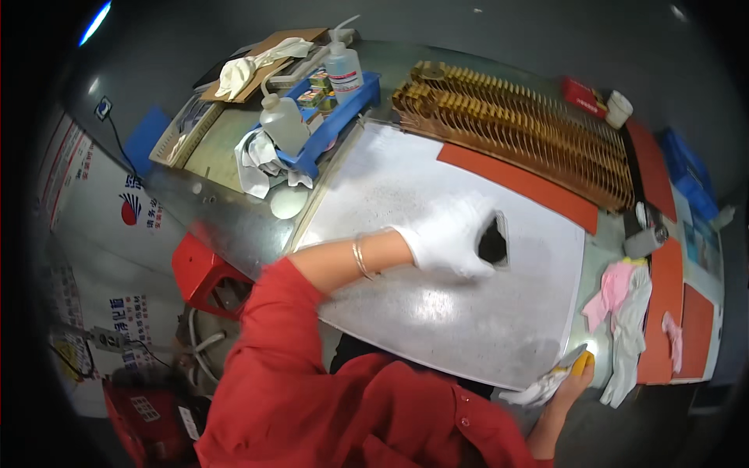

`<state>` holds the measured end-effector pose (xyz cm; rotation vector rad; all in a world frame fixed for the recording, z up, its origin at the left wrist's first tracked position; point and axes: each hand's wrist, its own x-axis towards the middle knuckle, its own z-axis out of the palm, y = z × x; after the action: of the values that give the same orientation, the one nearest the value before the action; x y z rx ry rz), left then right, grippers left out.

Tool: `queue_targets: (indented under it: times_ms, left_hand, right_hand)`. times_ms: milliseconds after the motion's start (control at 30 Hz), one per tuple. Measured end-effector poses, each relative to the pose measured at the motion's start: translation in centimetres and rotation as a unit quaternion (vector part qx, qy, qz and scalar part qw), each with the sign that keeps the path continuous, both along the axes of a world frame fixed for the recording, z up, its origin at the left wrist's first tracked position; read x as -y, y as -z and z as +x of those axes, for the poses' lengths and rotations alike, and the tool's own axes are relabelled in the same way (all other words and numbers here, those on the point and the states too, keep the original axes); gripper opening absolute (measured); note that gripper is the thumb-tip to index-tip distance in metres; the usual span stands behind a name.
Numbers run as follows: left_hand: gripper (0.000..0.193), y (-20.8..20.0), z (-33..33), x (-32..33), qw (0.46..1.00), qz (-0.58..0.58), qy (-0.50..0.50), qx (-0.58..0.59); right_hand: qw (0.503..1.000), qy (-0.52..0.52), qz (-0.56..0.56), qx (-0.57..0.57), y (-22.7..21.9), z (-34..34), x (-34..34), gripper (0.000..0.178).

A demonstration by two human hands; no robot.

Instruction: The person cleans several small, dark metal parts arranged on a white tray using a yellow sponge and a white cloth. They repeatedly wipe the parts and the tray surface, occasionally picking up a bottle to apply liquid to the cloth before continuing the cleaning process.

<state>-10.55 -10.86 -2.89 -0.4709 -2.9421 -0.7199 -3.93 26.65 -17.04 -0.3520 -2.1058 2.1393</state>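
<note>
My left hand [452, 238], in a white glove and slightly blurred, is over the middle of a large white board [367, 288]. It is closed on a small dark piece [493, 241] with a black face and pale edge; I cannot make out its kind. At the board's lower right corner, my bare right hand [573, 386] is closed around a whitish cloth [538, 388]. Something yellow [582, 363] shows at its fingers, beside a small greyish edge. Grey smudges and fine dark specks mark the board's surface.
Behind the board stands a long rack [515, 132] of brass-coloured slats, with an orange-red strip [515, 187] before it. A blue tray [343, 117] with squeeze bottles is far left. Pink and white gloves [624, 304] lie right. A red stool [204, 273] stands left.
</note>
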Motion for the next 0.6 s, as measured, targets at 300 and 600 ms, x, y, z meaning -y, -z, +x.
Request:
queue_targets:
  times_ms: [300,600]
  left_hand:
    - [0.093,-5.0,-11.2,19.7,0.944,-0.305,-0.113,-0.055]
    - [0.1,-3.1,-18.1,18.4,0.943,-0.328,-0.002,0.049]
  right_hand:
    - [0.995,0.017,0.085,-0.047,-0.6,-1.0,1.1,0.016]
    - [0.996,0.031,0.079,-0.028,-1.1,-0.7,1.3,0.017]
